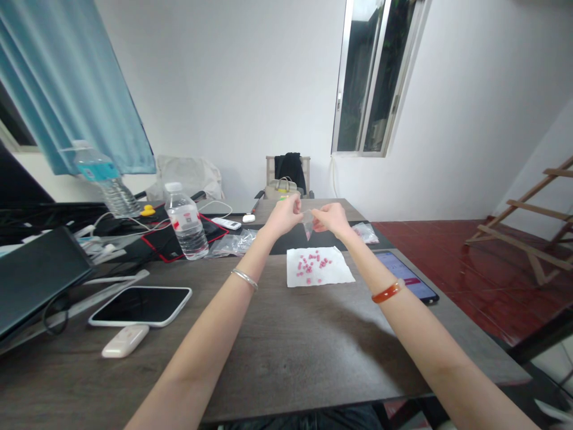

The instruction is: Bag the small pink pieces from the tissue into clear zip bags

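Observation:
Both my hands are raised over the far part of the table, pinching a small clear plastic bag (308, 226) between them. Some pink shows in the bag's lower corner. My left hand (286, 214) has its fingers closed at the bag's left edge. At the right edge, my right hand (330, 217) grips it with curled fingers. Below and nearer to me lies a white sheet of paper (293, 278), with several small pink pieces (308, 263) scattered on it. The pieces are too small to tell their exact kind.
Right of the paper lies a phone (403, 275); a clear packet (366, 233) is behind it. On the left are a water bottle (185, 224), crumpled plastic bags (233, 243), a white-edged phone (142, 306), a white case (125, 341) and a laptop (40, 280).

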`<state>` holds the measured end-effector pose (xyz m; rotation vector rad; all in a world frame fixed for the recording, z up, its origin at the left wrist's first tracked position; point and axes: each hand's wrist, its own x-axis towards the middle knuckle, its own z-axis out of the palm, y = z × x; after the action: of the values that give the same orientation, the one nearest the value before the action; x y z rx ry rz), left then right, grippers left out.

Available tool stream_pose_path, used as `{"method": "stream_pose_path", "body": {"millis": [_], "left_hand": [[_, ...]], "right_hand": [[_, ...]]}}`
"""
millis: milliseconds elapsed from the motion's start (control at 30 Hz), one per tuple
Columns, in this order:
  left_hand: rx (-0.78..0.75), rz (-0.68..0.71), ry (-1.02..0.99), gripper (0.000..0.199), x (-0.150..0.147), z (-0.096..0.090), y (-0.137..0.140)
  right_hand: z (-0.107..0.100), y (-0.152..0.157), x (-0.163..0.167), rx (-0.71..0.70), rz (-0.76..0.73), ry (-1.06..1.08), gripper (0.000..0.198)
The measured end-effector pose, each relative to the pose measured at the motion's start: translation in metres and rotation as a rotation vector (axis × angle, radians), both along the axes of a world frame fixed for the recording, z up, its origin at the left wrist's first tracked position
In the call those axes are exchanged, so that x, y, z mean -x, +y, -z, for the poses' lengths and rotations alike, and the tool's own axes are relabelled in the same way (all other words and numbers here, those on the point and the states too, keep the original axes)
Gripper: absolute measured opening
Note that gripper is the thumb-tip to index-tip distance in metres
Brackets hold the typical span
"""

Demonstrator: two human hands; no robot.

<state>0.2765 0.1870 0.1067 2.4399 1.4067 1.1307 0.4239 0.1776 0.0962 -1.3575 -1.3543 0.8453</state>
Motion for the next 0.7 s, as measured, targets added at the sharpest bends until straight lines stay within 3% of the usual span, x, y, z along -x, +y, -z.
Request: {"method": "stream_pose_path", "body": {"millis": [233,333,533,700], "left_hand": [[-0.046,-0.055,0.223,0.028,-0.014,0.011,-0.009],[-0.018,-0.079,0.216,0.035,-0.02,0.017,-0.01],[-0.012,-0.16,0.133,0.04,-0.023,0.014,-0.012],[-0.079,-0.146,0.121,0.034,-0.024,0.012,-0.012]], "right_hand": [[0.0,-0.002,-0.003,-0.067,0.052,-0.226,0.026],[0.002,-0.001,-0.003,-0.004,0.009,-0.191,0.026],[-0.003,0.0,-0.005,0.308,-0.204,0.377,0.006],[-0.006,-0.002,-0.007,0.635,-0.4,0.81,0.039]]}}
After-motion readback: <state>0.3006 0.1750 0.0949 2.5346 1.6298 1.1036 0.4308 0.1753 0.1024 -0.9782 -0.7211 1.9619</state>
